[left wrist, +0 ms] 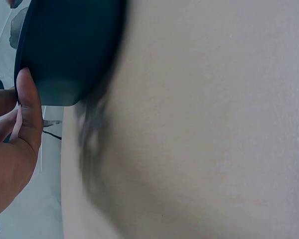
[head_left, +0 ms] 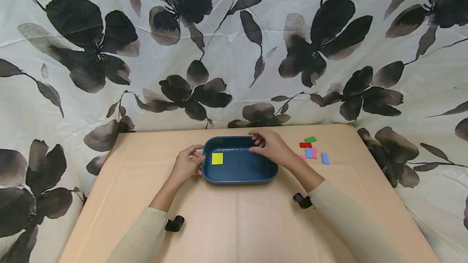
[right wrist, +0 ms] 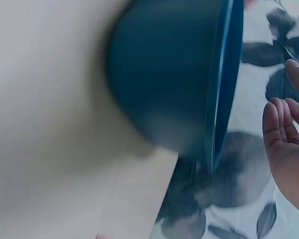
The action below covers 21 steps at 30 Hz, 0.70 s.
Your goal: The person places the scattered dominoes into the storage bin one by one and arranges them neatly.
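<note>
A dark blue tray (head_left: 239, 180) with rounded corners stands on the table. Two yellow tiles (head_left: 217, 158) lie side by side in its left part. At the tray's left end, my left hand (head_left: 185, 165) holds the rim; in the left wrist view its thumb (left wrist: 30, 102) lies against the outer wall, with a finger at the edge. Over the tray's right end hovers my right hand (head_left: 269, 145), fingers loosely bent. The right wrist view shows this hand (right wrist: 289, 144) apart from the rim, with a gap between thumb and fingers and nothing visible in it.
To the tray's right lie several small tiles: a green tile (head_left: 310, 139), a red tile (head_left: 305, 145), pink tiles (head_left: 314, 153) and blue tiles (head_left: 325, 158). A flower-patterned cloth (head_left: 256, 92) hangs behind the tan table (head_left: 219, 222). Each wrist wears a black camera (head_left: 174, 223).
</note>
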### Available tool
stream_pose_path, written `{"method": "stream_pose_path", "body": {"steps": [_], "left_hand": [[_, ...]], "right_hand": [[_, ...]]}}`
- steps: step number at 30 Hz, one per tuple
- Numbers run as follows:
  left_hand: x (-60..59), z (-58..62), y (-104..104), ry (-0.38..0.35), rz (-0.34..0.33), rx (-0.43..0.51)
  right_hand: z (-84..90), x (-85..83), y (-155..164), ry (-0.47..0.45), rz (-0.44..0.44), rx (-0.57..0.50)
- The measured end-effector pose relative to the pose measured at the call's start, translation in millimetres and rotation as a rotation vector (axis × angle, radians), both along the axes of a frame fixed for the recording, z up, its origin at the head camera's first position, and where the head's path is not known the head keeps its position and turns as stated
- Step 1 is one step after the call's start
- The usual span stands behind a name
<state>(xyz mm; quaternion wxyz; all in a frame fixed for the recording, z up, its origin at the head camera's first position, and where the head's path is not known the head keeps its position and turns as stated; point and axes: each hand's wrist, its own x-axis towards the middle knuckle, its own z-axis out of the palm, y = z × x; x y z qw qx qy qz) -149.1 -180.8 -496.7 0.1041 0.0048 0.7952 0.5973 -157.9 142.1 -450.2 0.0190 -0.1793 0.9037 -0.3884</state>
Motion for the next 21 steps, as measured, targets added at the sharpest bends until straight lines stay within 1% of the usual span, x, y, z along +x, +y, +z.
{"method": "stream_pose_path", "body": {"steps": [3,7,9,12,16,19,21], "left_hand": [[1.9,1.5,-2.7,-0.012,-0.008,0.002],[4.3,3.0,-5.5,-0.017,-0.021,-0.001],[5.3,3.0,-6.0,-0.013,-0.025,0.001],[6.4,2.6,-7.0,-0.012,-0.029,0.006],[7.1,2.5,-8.5,-0.013,-0.033,0.009],[7.4,2.5,-9.1,-0.009,-0.035,0.009],[8.1,2.2,-9.7,-0.007,-0.036,0.006]], "right_hand": [[3.0,10.3,17.1,-0.016,-0.061,-0.036],[2.1,24.7,39.9,-0.007,-0.124,-0.083],[-2.0,30.4,52.2,0.007,-0.142,-0.097],[-8.8,38.7,69.6,0.006,-0.164,-0.092],[-19.3,47.0,90.1,-0.037,-0.199,-0.099],[-29.3,50.7,104.0,-0.034,-0.222,-0.058],[-37.4,52.9,111.9,-0.017,-0.237,-0.003]]}}
